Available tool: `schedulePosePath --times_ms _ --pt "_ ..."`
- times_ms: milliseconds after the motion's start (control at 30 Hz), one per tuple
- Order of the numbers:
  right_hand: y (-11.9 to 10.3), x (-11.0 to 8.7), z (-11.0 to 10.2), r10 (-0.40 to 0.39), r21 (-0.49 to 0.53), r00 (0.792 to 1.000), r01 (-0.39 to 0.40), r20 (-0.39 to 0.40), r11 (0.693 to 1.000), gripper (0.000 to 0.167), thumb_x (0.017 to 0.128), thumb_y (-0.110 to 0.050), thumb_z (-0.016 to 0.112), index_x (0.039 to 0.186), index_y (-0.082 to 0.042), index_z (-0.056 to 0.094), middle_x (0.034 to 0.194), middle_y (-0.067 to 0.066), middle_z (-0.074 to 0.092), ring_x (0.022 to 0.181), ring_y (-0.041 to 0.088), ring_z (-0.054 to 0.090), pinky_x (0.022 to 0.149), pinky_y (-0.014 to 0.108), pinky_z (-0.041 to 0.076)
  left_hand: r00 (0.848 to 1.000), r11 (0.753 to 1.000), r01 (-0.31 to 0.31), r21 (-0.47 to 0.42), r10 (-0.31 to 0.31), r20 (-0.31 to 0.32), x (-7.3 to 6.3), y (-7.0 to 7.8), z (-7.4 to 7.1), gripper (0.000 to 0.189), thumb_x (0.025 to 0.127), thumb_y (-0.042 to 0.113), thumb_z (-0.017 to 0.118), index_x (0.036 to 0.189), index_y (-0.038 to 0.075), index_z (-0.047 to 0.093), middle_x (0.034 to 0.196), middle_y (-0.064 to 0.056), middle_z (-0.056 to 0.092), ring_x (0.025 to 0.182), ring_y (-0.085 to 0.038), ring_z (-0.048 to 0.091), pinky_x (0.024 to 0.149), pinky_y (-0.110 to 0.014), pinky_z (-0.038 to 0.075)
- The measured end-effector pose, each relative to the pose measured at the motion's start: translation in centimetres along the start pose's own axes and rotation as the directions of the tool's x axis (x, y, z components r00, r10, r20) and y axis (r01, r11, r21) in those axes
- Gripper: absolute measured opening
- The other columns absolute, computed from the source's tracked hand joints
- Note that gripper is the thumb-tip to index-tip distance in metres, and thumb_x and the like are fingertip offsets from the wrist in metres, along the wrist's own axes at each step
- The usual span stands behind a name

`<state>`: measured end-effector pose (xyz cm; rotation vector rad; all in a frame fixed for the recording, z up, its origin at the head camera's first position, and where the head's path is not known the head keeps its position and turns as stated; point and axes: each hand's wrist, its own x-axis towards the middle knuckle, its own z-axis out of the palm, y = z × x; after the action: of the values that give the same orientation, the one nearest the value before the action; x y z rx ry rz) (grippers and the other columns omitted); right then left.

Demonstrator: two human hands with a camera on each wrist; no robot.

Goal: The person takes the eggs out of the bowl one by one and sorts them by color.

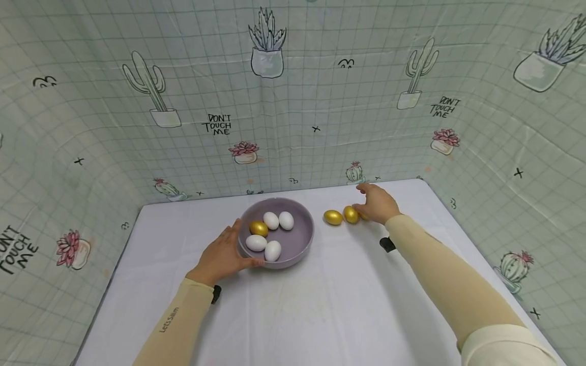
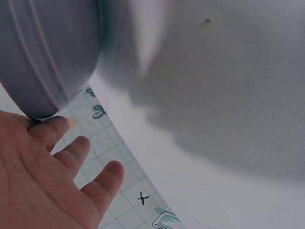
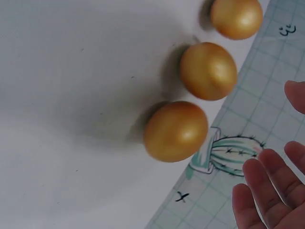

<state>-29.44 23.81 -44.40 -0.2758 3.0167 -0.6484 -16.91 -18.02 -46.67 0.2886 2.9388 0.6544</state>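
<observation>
A purple bowl (image 1: 299,239) holds several white eggs (image 1: 271,220) and one gold egg (image 1: 258,228). My left hand (image 1: 225,256) rests against the bowl's left side, thumb along the near rim and fingers spread up the far left. In the left wrist view, the fingers (image 2: 102,183) extend loosely beside the bowl (image 2: 52,52). To the bowl's right, three gold eggs lie in a row: a left one (image 1: 332,217), a middle one (image 1: 351,214) and a right one (image 3: 176,131), mostly hidden in the head view by my right hand (image 1: 379,204). That hand hovers with fingers apart, holding nothing.
A white cloth (image 1: 284,315) covers the table. Behind and at both sides stands a gridded fabric backdrop (image 1: 297,101) printed with cacti and lettering. Its back panel meets the table's far edge, close behind the bowl and the loose eggs.
</observation>
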Motion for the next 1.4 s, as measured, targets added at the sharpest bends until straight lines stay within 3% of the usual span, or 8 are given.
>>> schedulePosePath --times_ms 500,800,1067,1400 --pt "-7.8 -0.3 0.3 -0.191 0.038 0.981 0.191 0.015 0.981 0.058 0.090 -0.027 0.075 0.140 -0.007 0.053 0.131 0.013 0.060 0.114 0.029 0.061 0.091 0.045 0.051 1.000 1.000 -0.003 0.005 0.003 0.004 0.1 0.0 0.0 0.131 0.072 0.078 0.070 0.160 0.004 0.009 0.159 -0.023 0.027 0.146 -0.039 0.023 0.111 -0.058 0.030" --pt "-11.0 -0.4 1.5 -0.281 0.045 0.959 0.279 0.026 0.959 0.055 0.091 -0.027 0.074 0.140 -0.010 0.054 0.128 0.009 0.061 0.111 0.025 0.063 0.089 0.040 0.052 1.000 1.000 -0.011 0.000 0.011 -0.003 0.1 -0.1 0.1 0.133 0.069 0.081 0.068 0.160 0.003 0.009 0.159 -0.023 0.027 0.146 -0.040 0.024 0.110 -0.058 0.031" --pt "-13.9 -0.2 3.5 -0.378 0.058 0.925 0.375 0.046 0.925 0.052 0.091 -0.024 0.074 0.137 -0.008 0.056 0.127 0.011 0.063 0.111 0.026 0.063 0.091 0.039 0.051 1.000 1.000 -0.009 -0.004 0.009 -0.003 0.2 -0.2 0.1 0.133 0.069 0.080 0.069 0.160 0.004 0.010 0.158 -0.023 0.028 0.146 -0.040 0.024 0.110 -0.058 0.032" --pt "-16.4 0.0 5.5 -0.411 0.045 0.904 0.409 0.120 0.912 0.056 0.092 -0.024 0.073 0.141 -0.007 0.053 0.126 0.013 0.063 0.111 0.024 0.062 0.093 0.039 0.050 1.000 1.000 -0.004 -0.003 0.004 -0.008 0.2 -0.2 0.1 0.133 0.069 0.080 0.070 0.160 0.003 0.010 0.157 -0.023 0.029 0.145 -0.040 0.025 0.108 -0.058 0.033"
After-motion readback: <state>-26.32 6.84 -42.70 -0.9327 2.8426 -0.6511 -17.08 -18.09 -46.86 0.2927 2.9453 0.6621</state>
